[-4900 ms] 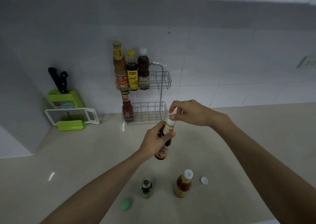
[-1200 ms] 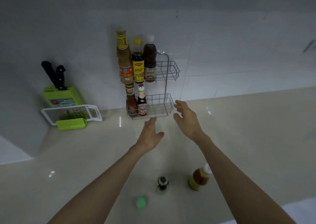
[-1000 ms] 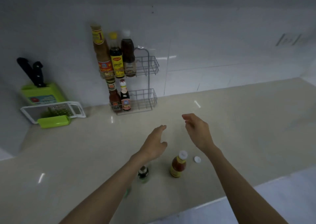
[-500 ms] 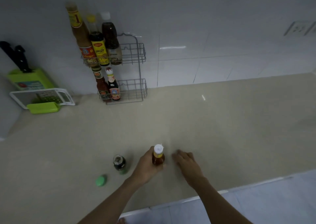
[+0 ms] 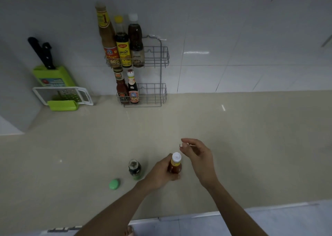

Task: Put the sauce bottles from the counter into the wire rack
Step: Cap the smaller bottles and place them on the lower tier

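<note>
My left hand (image 5: 159, 174) grips a small red sauce bottle (image 5: 175, 164) with a white nozzle, upright on the counter near the front edge. My right hand (image 5: 197, 156) hovers just right of it, pinching a small white cap (image 5: 181, 145) at the fingertips. An uncapped dark bottle with a green label (image 5: 134, 169) stands to the left, its green cap (image 5: 114, 184) lying beside it. The two-tier wire rack (image 5: 154, 59) against the wall holds three tall bottles on top and two small ones below, all at its left side.
A green knife block (image 5: 53, 75) with black handles and a white-and-green grater (image 5: 62, 97) sit at the back left. A beige counter (image 5: 251, 136) stretches to the right; its front edge (image 5: 197, 216) runs just below my forearms.
My right hand has lifted off the counter holding the white cap, now level with the red bottle's nozzle. My left hand keeps its grip on the bottle.
</note>
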The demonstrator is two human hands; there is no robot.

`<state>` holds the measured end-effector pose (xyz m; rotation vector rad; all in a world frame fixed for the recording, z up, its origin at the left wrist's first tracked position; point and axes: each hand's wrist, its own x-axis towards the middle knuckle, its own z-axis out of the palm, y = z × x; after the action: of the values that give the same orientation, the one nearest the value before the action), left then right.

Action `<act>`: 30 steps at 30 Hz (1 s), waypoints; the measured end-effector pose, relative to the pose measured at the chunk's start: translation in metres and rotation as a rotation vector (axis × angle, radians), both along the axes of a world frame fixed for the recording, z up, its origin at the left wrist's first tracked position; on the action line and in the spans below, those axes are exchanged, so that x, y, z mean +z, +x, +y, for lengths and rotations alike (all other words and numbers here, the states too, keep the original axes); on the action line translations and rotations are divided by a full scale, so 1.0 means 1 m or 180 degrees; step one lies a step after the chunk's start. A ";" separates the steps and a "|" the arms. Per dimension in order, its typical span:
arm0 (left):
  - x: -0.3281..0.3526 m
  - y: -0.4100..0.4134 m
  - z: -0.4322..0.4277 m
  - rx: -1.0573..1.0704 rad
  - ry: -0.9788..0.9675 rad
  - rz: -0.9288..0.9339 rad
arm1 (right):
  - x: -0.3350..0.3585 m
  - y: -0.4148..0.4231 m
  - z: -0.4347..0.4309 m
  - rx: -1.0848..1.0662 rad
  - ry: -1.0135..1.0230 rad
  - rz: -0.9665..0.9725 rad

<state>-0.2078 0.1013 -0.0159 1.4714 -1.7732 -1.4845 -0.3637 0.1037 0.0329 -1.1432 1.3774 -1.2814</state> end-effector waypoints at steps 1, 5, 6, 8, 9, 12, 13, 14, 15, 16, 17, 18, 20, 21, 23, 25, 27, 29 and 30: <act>0.000 0.001 -0.001 -0.0014 0.0044 0.0017 | 0.009 0.002 0.001 0.0176 -0.0007 -0.0198; 0.001 0.003 -0.003 -0.0109 0.0081 0.0056 | 0.027 0.001 0.005 0.0668 -0.0108 0.0208; 0.001 0.004 -0.004 -0.0140 0.0082 0.0087 | 0.028 0.000 0.005 0.0764 -0.0068 0.0235; 0.001 0.006 -0.007 -0.0205 0.0098 0.0139 | 0.028 -0.006 0.006 0.0934 0.0039 0.0228; 0.001 0.007 -0.007 -0.0234 0.0111 0.0150 | 0.028 -0.009 0.005 0.1022 0.0073 0.0250; 0.001 0.009 -0.008 -0.0287 0.0134 0.0209 | 0.030 -0.014 0.002 0.1274 0.0078 0.0510; 0.000 0.010 -0.009 -0.0295 0.0137 0.0230 | 0.031 -0.014 0.001 0.1348 0.0079 0.0629; 0.000 0.010 -0.009 -0.0298 0.0146 0.0249 | 0.031 -0.015 0.000 0.1418 0.0089 0.0735; 0.000 0.010 -0.009 -0.0297 0.0164 0.0267 | 0.032 -0.015 -0.001 0.1481 0.0087 0.0831; -0.001 0.011 -0.009 -0.0295 0.0180 0.0279 | 0.033 -0.016 -0.002 0.1534 0.0077 0.0909; -0.001 0.011 -0.010 -0.0298 0.0191 0.0285 | 0.033 -0.016 -0.002 0.1573 0.0068 0.0963; -0.002 0.011 -0.010 -0.0312 0.0193 0.0284 | 0.034 -0.015 -0.002 0.1588 0.0072 0.0989; -0.001 0.012 -0.010 -0.0352 0.0193 0.0258 | 0.035 -0.014 -0.003 0.1559 0.0084 0.1059; -0.001 0.012 -0.010 -0.0363 0.0187 0.0240 | 0.035 -0.013 -0.004 0.1543 0.0066 0.1132; 0.000 0.012 -0.011 -0.0370 0.0164 0.0237 | 0.036 -0.010 -0.005 0.1524 -0.0006 0.1310; -0.001 0.012 -0.011 -0.0368 0.0154 0.0276 | 0.038 -0.009 -0.008 0.1513 -0.0065 0.1485; -0.001 0.011 -0.011 -0.0373 0.0116 0.0290 | 0.042 -0.008 -0.011 0.1552 -0.0094 0.1725; -0.002 0.011 -0.010 -0.0342 0.0104 0.0336 | 0.045 -0.005 -0.015 0.1663 -0.0157 0.2005; -0.003 0.011 -0.010 -0.0329 0.0094 0.0350 | 0.046 -0.004 -0.015 0.1704 -0.0195 0.2101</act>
<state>-0.1967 0.0909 -0.0187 1.3029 -1.7924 -1.6167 -0.3678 0.0884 0.0789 -1.9279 1.3369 -0.5773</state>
